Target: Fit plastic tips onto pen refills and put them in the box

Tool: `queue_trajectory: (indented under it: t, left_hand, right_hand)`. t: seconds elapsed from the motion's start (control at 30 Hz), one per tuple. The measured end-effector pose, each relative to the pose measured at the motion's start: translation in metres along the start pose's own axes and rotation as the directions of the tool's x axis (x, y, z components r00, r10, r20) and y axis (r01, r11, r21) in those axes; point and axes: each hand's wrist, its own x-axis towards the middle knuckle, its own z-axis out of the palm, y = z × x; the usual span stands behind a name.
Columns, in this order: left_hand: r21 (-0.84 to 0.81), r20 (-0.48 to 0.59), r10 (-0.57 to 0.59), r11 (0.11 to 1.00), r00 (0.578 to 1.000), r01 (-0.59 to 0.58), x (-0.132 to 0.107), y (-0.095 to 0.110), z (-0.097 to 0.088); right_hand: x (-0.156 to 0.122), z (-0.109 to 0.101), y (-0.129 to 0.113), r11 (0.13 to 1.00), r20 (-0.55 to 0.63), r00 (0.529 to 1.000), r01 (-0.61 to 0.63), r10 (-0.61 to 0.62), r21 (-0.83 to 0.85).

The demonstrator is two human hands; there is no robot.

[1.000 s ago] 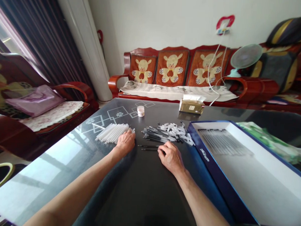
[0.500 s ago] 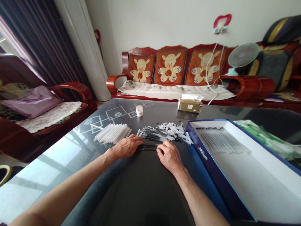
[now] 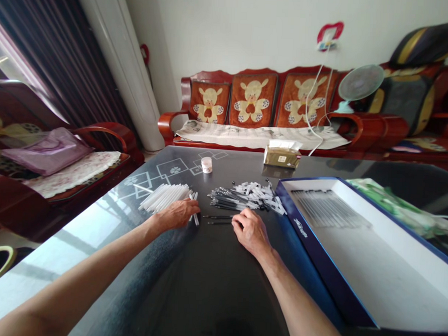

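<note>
My left hand [image 3: 177, 213] is closed at the right edge of a pile of white pen barrels [image 3: 164, 197], its fingertips on one or two loose white barrels [image 3: 196, 218] that stand slightly apart. My right hand [image 3: 251, 230] is closed, thumb and fingers pinching the right ends of thin dark pen refills [image 3: 218, 217], which point left above the table. Behind the hands lies a heap of dark refills [image 3: 226, 199] with metal tips. White and clear pen caps [image 3: 258, 191] are heaped beside them. My right fingertips partly hide the held ends.
A blue-edged box [image 3: 356, 270] stands at the right, with a row of clear pens [image 3: 327, 208] inside. Toward the back are a small white jar [image 3: 206, 165] and a tissue box [image 3: 282, 155]. A green-and-white plastic package [image 3: 395, 203] lies beyond the box.
My left hand has moved left, from the refills' tips to the white barrels, and now fingers loose ones. My right hand stays nearly in place with the refills.
</note>
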Motion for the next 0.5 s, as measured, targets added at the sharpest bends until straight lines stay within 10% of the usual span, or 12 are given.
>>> queue_trajectory:
  t: [0.27,0.5]
  left_hand:
    - [0.069,-0.047,0.071,0.995,0.996,-0.067,0.003,-0.001,-0.015]
    - [0.074,-0.295,0.028,0.997,0.955,-0.006,0.038,0.040,-0.016]
  right_hand:
    - [0.003,-0.002,-0.001,0.992,-0.137,0.990,-0.013,0.031,0.127]
    - [0.004,0.003,0.013,0.909,-0.239,0.912,-0.245,0.334,0.336]
